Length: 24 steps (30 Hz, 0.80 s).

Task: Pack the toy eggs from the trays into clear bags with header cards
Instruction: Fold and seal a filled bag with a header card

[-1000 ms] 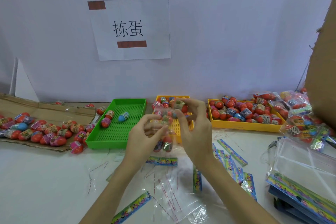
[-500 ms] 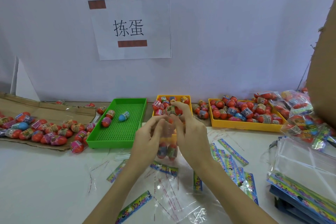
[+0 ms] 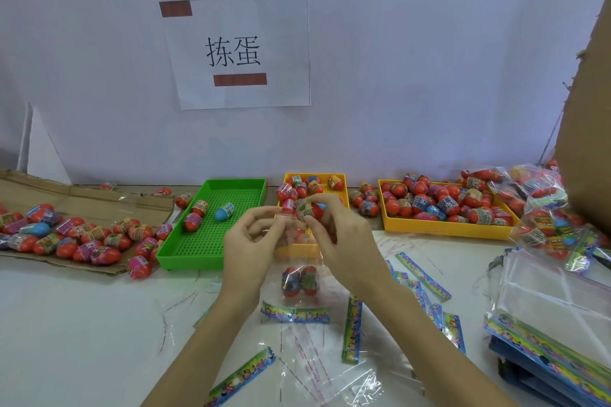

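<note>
Item — clear bag (image 3: 299,274), centre of frame, hanging mouth-up from both hands with its long axis vertical; header card (image 3: 295,314) at its lower end, just over the surface (image 3: 82,324). Two toy eggs (image 3: 300,281) sit side by side low inside the bag.

Left hand (image 3: 253,243): thumb and forefinger pinch the bag's mouth on the left side, other fingers loosely curled.

Right hand (image 3: 337,236): fingers curled round one red egg (image 3: 309,211) at the mouth, directly above the two already inside. It is the nearer hand to the opening — the egg's way in is straight down, provided the mouth is spread; how wide it gapes cannot be told.

Surroundings: small yellow tray (image 3: 344,182) behind the hands, partly hidden; green tray (image 3: 211,225) left of centre with three eggs; large yellow tray (image 3: 443,228) right, well filled. Cardboard sheet (image 3: 82,201) with loose eggs at far left. Filled bags at right edge; stacked empty bags lower right; spare header strips and clear film scattered below the hands. Nothing stands between egg and bag.
</note>
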Tool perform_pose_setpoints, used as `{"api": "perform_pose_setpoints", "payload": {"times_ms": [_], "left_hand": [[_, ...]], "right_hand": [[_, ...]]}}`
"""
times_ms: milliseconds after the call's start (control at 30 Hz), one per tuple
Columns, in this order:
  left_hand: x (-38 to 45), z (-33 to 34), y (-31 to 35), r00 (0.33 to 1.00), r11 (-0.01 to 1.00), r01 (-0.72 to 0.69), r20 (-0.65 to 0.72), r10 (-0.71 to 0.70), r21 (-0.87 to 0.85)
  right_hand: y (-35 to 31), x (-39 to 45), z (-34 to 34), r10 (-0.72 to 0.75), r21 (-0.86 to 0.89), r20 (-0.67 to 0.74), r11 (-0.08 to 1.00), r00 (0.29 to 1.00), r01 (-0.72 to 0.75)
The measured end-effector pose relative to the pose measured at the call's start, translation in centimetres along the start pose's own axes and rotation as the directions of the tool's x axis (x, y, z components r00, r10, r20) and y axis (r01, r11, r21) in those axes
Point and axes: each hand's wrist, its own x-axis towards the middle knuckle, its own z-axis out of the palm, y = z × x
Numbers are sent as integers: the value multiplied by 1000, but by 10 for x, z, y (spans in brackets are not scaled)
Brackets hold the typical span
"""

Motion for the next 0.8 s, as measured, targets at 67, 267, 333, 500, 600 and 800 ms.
{"api": "perform_pose_setpoints", "payload": {"times_ms": [67,267,333,500,600,800], "left_hand": [[1,-1,0,1000,1000,-3,-21,3,-17],[0,-1,-2,999,1000,-13,-36,14,17],[0,-1,-2,999,1000,-11,-35,11,-2],[0,-2,-1,999,1000,4,-32,-5,-26],[0,-1,0,1000,1000,8,-29,-8,-15],[1,-2,1,998,996,41,-47,-45,-80]], "right_hand": [[0,0,-1,-25,-36,111,999,994,29],[-1,-3,0,-17,-109,260,993,965,47],[-2,-5,1,-11,-74,260,997,965,32],[-3,-8,7,-67,-64,253,994,965,86],[-4,-9,12,-90,-73,200,992,976,106],[-4,-11,9,-26,-172,345,981,938,91]]}}
